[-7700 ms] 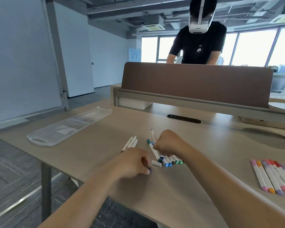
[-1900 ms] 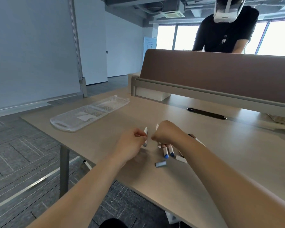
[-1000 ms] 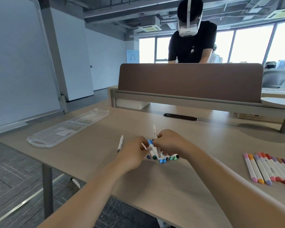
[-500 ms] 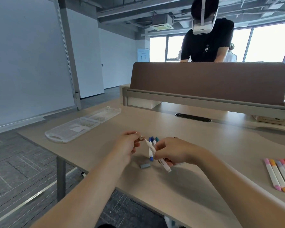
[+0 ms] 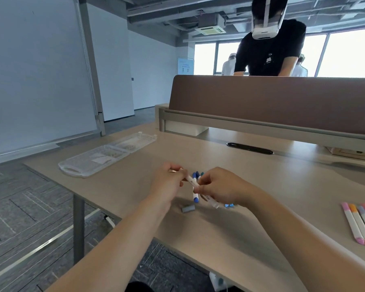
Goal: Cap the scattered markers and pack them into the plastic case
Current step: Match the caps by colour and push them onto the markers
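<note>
Both of my hands are together above the middle of the wooden desk (image 5: 230, 232). My right hand (image 5: 221, 187) grips a bunch of white markers (image 5: 195, 197) with blue and teal caps. One white marker (image 5: 191, 179) sticks out to the left of the bunch, and my left hand (image 5: 169, 182) pinches its far end. A loose grey cap (image 5: 187, 208) lies on the desk just below the hands. The clear plastic case (image 5: 105, 158) lies open and flat at the desk's far left, well apart from both hands.
A row of capped pink, orange and purple markers (image 5: 360, 224) lies at the right edge. A brown divider panel (image 5: 270, 100) stands across the back, with another person in a headset behind it. A black cable slot (image 5: 249, 148) sits in the desk.
My left hand has closed onto the end of the marker that sticks out of the bunch. My right hand has tipped slightly, and the view has shifted a little.
</note>
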A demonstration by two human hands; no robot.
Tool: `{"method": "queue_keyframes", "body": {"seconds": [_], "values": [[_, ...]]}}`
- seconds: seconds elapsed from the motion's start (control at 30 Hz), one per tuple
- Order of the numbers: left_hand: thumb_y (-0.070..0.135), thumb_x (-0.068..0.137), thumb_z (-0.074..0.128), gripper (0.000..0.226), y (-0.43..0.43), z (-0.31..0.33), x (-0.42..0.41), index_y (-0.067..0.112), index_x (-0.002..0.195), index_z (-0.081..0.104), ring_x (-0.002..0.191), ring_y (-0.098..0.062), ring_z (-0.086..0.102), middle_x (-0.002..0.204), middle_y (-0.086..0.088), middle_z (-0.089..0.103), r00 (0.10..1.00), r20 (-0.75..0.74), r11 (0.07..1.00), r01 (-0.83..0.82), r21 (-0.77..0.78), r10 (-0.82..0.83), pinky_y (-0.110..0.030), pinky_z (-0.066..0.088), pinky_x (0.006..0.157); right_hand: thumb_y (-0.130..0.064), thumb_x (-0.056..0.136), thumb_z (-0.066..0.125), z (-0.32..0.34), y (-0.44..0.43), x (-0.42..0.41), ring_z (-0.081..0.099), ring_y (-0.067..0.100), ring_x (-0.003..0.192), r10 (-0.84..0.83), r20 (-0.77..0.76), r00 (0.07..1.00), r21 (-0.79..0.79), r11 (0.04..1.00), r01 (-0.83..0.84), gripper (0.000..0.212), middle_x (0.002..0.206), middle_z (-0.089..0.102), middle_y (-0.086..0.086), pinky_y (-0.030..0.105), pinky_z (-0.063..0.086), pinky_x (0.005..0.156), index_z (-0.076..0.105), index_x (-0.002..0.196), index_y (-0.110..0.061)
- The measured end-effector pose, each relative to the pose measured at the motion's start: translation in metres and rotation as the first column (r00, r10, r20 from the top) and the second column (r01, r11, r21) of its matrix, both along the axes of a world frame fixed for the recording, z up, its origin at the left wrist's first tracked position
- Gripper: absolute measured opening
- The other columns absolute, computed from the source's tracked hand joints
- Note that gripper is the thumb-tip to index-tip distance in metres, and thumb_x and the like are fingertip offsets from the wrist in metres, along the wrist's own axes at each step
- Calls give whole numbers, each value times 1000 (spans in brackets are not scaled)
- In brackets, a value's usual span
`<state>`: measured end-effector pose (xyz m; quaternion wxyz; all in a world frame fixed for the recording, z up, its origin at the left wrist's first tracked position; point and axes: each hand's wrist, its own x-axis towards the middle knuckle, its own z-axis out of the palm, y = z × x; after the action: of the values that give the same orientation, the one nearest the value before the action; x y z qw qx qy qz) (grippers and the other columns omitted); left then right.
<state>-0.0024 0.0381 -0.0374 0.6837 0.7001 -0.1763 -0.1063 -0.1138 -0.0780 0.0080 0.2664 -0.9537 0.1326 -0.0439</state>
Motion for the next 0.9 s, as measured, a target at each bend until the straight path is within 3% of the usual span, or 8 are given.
{"method": "queue_keyframes", "body": {"seconds": [0.2,0.3,0.4,0.5,0.6,0.7,0.77,0.9], "values": [[16,84,64,10,3,4,8,19,94,67,61,-15,60,73,0,72,1000,29,1000,-6,-2,6,-33,43,65,-32,93,63,2,5,14,48,16,59,-6,-1,1000,-13,1000,6,31,77,64,17,31,42,59,73,89,-3],[15,85,60,33,9,10,13,21,117,64,69,-16,62,84,-1,72,999,29,998,43,46,-44,-36,47,66,-29,90,67,2,10,25,58,21,61,-44,-4,999,5,999,44,25,86,71,18,38,55,64,73,91,-5],[15,82,60,47,19,12,18,29,127,54,83,-17,62,101,-3,68,999,45,992,20,124,-26,-28,46,68,-20,82,70,0,12,43,58,24,60,-120,-6,993,-13,993,120,21,85,71,20,36,52,57,70,88,1],[17,81,59,37,32,10,25,28,116,61,97,-19,62,109,-2,66,998,57,984,-24,176,14,-33,49,80,-16,79,66,-4,14,59,49,22,56,-204,-24,979,-127,972,200,17,65,60,14,26,36,51,61,69,-3],[17,85,60,21,41,6,35,29,101,66,98,-19,62,102,2,66,994,112,971,-29,237,2,-34,48,88,-14,82,65,-9,17,73,40,17,50,-273,-61,960,-179,949,258,30,58,44,3,26,28,46,45,60,-11],[16,88,63,15,47,2,41,25,100,67,91,-15,60,97,4,65,982,181,953,1,303,-59,-27,45,81,-18,85,68,-16,16,81,46,15,57,-307,-98,947,-242,930,277,25,66,49,3,26,32,49,50,68,-12],[17,88,64,14,47,-2,44,22,101,68,88,-13,58,95,4,64,974,208,932,9,361,-90,-25,42,79,-19,86,69,-19,15,83,55,18,70,-293,-94,951,-272,927,259,12,79,59,5,26,40,57,60,84,-11],[31,87,65,13,41,-9,47,18,87,66,84,-21,63,88,-3,67,964,244,850,-42,525,-103,-36,50,78,-15,84,69,-25,16,83,67,26,90,-239,-60,969,-283,935,213,18,98,71,11,36,55,75,70,100,-7]]}}
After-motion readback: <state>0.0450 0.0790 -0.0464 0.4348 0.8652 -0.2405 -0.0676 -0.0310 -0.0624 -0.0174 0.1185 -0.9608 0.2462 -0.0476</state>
